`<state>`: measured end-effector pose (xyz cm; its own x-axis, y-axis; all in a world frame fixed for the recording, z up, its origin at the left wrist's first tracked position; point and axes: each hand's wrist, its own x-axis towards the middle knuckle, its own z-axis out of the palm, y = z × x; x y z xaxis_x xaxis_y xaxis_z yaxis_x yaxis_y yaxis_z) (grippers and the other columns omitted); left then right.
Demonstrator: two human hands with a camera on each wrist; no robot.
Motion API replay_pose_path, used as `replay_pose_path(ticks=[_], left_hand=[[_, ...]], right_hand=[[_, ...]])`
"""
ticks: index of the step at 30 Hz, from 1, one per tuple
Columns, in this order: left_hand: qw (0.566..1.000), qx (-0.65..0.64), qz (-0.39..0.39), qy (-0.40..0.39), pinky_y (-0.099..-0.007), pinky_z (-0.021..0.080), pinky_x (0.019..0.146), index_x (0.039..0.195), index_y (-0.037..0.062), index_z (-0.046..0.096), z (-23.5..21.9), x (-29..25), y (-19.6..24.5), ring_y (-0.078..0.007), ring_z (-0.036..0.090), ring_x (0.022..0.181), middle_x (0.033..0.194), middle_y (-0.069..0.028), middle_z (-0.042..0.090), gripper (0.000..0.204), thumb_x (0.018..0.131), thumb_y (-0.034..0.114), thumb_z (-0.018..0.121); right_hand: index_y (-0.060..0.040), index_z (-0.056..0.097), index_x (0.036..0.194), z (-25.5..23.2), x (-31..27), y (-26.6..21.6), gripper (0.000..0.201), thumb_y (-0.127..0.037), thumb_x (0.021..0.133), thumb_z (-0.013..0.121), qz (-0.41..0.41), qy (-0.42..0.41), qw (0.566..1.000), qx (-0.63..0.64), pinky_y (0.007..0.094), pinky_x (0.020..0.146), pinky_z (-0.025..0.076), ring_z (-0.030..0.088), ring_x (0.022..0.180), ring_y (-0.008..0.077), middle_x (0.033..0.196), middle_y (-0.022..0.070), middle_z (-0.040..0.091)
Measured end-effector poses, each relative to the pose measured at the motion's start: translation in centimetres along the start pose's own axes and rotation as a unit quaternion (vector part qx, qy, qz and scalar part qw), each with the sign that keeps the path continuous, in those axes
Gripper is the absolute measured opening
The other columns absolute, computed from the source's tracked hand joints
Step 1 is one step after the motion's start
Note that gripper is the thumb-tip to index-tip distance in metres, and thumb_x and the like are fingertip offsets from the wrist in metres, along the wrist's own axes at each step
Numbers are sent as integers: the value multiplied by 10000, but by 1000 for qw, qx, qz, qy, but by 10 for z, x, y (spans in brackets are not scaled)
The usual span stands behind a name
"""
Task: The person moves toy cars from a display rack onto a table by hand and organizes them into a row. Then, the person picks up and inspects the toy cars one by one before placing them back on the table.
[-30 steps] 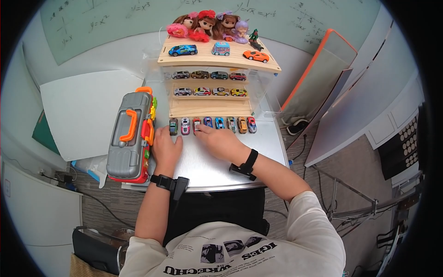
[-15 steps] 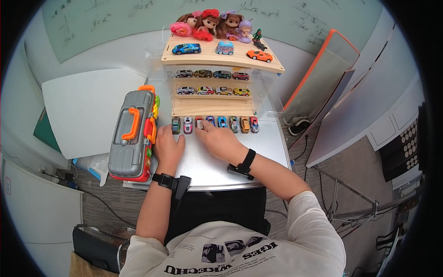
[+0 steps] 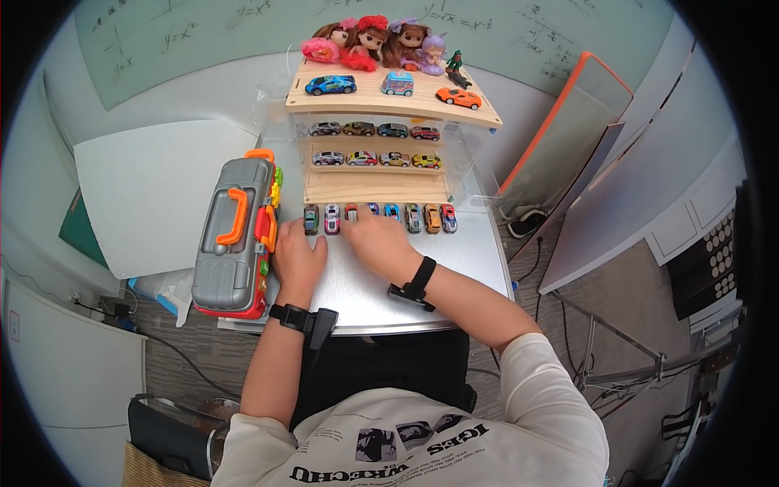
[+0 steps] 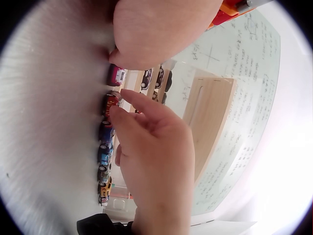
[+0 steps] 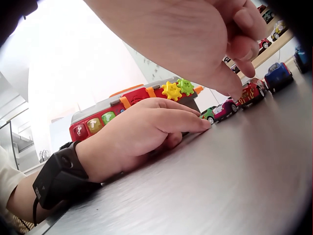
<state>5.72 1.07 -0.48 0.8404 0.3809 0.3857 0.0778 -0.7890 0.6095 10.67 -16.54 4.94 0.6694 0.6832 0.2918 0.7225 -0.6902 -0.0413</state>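
Toy cars stand in a row on the silver tabletop (image 3: 349, 304). My right hand (image 3: 380, 245) has thumb and index finger at the red car (image 3: 351, 213), pinching it in the left wrist view, where the red car (image 4: 111, 104) is partly covered by the fingertips. In the right wrist view the red car (image 5: 252, 93) stays on the surface beneath my right hand (image 5: 181, 34). My left hand (image 3: 299, 261) rests on the tabletop with relaxed fingers, close to the green car (image 3: 311, 219) at the row's left end. Beside that is the pink-and-white car (image 3: 332, 219).
A wooden display stand (image 3: 373, 188) behind the row carries more cars on its steps. Dolls (image 3: 372, 40) and larger vehicles sit on its top board (image 3: 422, 99). At the left stands a grey toolbox (image 3: 230, 272) with an orange handle.
My right hand's fingers have moved slightly forward over the red car, hiding more of it and its right neighbours. My left hand keeps its place; the head view has shifted a little.
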Motion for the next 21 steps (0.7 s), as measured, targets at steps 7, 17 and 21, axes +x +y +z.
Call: replay_pose_path(ticks=[7,17,21], left_hand=[[1000,5,-3,-4,-478,511,1002,1263,-24,660,-1,-1,2,-428,625,1163,1262,-234,640,517,828,225,790],[1000,21,17,8,-467,505,1015,1279,-36,652,6,0,-7,-419,631,1176,1264,-240,648,548,832,247,793],[999,30,28,6,-482,508,1008,1290,-46,641,6,0,-9,-430,624,1170,1267,-243,634,549,834,228,777]], right_hand=[[-69,735,1128,-12,-12,-2,241,-117,906,654,29,-3,999,31,441,684,601,733,796,331,1001,173,653],[-34,765,989,-5,-22,15,141,-153,917,744,21,-24,907,420,324,703,556,683,715,190,803,82,720],[-25,720,901,12,-18,26,147,-150,977,716,80,-71,763,638,251,538,444,570,582,77,723,-2,656]])
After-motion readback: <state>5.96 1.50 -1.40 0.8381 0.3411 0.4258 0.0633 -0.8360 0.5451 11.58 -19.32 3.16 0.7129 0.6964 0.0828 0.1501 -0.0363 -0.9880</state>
